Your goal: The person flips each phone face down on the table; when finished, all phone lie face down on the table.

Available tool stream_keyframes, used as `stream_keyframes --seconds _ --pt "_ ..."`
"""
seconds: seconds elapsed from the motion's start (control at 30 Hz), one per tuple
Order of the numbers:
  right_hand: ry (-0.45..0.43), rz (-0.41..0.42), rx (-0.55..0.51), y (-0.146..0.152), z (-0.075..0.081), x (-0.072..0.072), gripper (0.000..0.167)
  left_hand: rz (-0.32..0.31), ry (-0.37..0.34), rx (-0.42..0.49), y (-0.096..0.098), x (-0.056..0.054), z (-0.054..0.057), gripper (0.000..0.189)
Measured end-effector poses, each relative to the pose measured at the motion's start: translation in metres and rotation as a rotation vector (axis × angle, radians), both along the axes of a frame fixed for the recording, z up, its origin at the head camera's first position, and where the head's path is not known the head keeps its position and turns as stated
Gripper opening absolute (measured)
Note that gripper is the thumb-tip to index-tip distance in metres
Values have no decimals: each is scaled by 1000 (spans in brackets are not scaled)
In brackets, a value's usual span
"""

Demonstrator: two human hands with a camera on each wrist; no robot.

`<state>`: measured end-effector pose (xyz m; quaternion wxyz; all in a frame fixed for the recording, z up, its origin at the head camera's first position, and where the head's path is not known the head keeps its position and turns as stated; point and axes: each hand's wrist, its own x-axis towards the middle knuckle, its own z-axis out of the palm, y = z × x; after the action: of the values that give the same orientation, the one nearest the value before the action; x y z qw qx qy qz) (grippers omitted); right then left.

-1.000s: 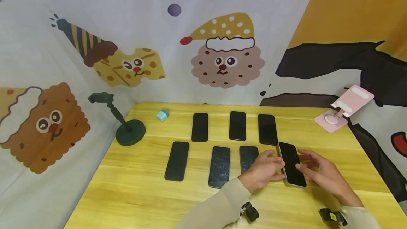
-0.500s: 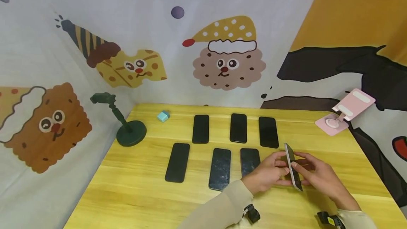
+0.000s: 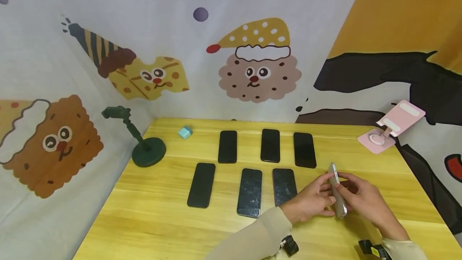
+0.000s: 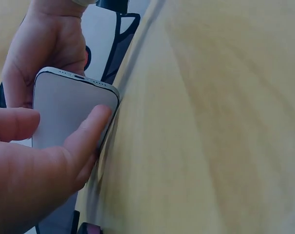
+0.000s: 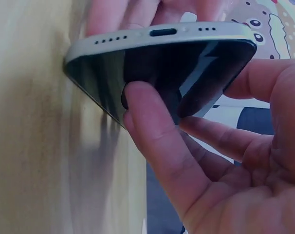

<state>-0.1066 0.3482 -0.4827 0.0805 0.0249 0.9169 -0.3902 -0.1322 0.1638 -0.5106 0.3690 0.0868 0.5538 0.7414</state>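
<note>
A silver-edged smartphone (image 3: 340, 207) stands tilted up on its long edge above the right part of the table, between both hands. My left hand (image 3: 312, 200) holds it from the left, fingers against its pale face in the left wrist view. From the other side my right hand (image 3: 366, 202) grips it, with one finger (image 5: 155, 122) on the dark glossy screen in the right wrist view. The charging port (image 5: 163, 32) shows on its short end. Just left of my left hand lies a dark phone (image 3: 284, 185), partly covered by the wrist.
Several more black phones lie in two rows, including a front-left one (image 3: 201, 185) and a back-right one (image 3: 304, 150). A dark green stand (image 3: 148, 151) and a small light-blue block (image 3: 185, 132) are at the left. A pink phone stand (image 3: 377, 140) stands at the back right.
The phone, tilted with its black screen facing up a second ago, has been turned up onto its edge, its silver side now showing. Both hands shifted slightly right with it.
</note>
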Motion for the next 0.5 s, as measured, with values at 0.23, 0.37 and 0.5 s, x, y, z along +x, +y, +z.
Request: stream_keyframes --seconds 0.23,0.37,0.5 --pt "65 1 94 5 7 2 56 20 -41 1 2 -1 -5 71" --pt "96 -15 135 9 9 1 53 74 -43 15 1 -3 -7 75" --pt "82 -41 118 12 12 0 53 136 -31 13 1 -4 -6 76"
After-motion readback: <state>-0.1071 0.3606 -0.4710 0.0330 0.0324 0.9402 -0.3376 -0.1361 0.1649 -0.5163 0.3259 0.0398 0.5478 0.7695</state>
